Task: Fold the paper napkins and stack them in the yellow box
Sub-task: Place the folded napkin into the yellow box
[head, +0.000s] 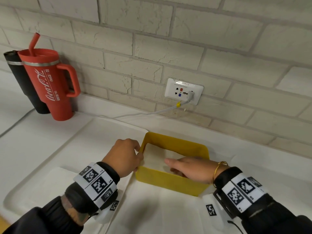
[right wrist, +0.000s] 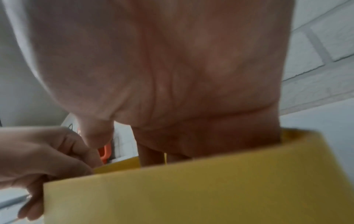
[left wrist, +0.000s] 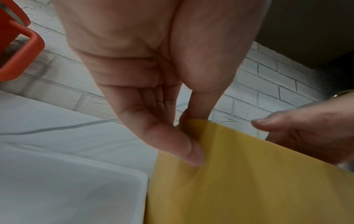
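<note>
The yellow box stands on the white counter in front of me. A folded white napkin lies flat on its floor. My left hand pinches the box's left wall, thumb inside and fingers outside. My right hand reaches over the near wall into the box, fingers pointing straight down onto the napkin. Their tips are hidden behind the yellow wall in the right wrist view. An unfolded white napkin lies spread under and in front of the box.
A white tray with a raised rim sits left of the box. A red Coca-Cola tumbler and a black bottle stand at the back left. A white cable runs along the brick wall to a socket.
</note>
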Demonstrator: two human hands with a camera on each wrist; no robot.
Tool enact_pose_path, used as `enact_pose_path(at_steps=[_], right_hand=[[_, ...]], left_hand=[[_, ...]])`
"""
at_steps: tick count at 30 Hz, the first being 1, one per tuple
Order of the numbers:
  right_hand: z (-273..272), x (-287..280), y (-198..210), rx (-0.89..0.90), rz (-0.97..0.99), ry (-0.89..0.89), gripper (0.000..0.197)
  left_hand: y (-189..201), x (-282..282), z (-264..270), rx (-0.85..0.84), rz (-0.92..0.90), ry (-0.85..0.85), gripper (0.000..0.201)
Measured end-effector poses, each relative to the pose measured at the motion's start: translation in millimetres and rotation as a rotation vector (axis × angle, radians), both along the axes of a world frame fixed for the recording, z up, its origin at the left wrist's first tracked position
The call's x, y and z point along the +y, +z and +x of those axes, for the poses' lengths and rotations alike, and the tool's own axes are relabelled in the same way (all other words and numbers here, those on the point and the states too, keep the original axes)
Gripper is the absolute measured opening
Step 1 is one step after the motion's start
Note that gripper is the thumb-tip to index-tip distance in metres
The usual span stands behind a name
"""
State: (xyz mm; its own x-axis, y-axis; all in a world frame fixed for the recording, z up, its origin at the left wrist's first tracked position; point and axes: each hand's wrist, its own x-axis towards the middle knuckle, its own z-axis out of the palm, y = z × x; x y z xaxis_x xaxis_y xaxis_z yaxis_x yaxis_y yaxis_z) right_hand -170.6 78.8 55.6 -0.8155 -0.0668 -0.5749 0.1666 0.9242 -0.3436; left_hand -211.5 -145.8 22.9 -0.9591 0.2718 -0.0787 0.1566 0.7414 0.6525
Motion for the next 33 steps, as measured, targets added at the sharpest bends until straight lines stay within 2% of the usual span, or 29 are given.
enact_pose_path(at_steps=[1,2,4,7,11,13,15,20,26,29,33], right_hand=[[1.0,0.2,0.2,-0.003,-0.013,-0.003,0.111],[2.8,-1.3,0.6,-0.02,-0.001,0.001,0.107],[6.4,-3.9,0.0,-0.035,0.053,0.046,0.085],[9.4,-5.2,2.5,0.003,0.021,0.047,0.073],[39.3,9.6,22.7,0.225,-0.146,-0.039,0.048],[68.1,20.5,35.6,0.357,-0.209,-0.084,0.04],[104.3,34.8,43.8,0.404,-0.228,-0.126,0.032],[214.1,65.9,38.6,0.411,-0.272,-0.29,0.023],[340.9,82.5,-12.4,0.37,-0.332,-0.596,0.02],[381.3,83.3,-33.4,0.364,-0.324,-0.685,0.016],[409.0,92.3,-51.4,0.365,-0.269,-0.677,0.014]], left_hand=[[0.0,-0.3,-0.2,0.0,0.001,0.005,0.011],[-0.1,-0.4,-0.3,-0.002,0.003,0.009,0.012],[0.9,-0.5,-0.3,-0.015,0.012,0.018,0.013],[4.1,-3.4,1.5,-0.004,0.003,0.039,0.019],[12.7,-13.9,23.1,0.223,-0.112,0.084,0.032],[19.3,-18.0,43.7,0.343,-0.062,0.058,0.027],[23.3,-17.2,70.8,0.377,0.006,-0.021,0.019],[13.0,-2.0,151.5,0.297,0.063,-0.283,0.012],[-23.3,22.7,231.0,0.151,0.114,-0.507,0.01],[-35.3,37.0,257.8,0.087,0.068,-0.582,0.012],[-34.5,62.5,284.6,0.066,0.026,-0.616,0.012]])
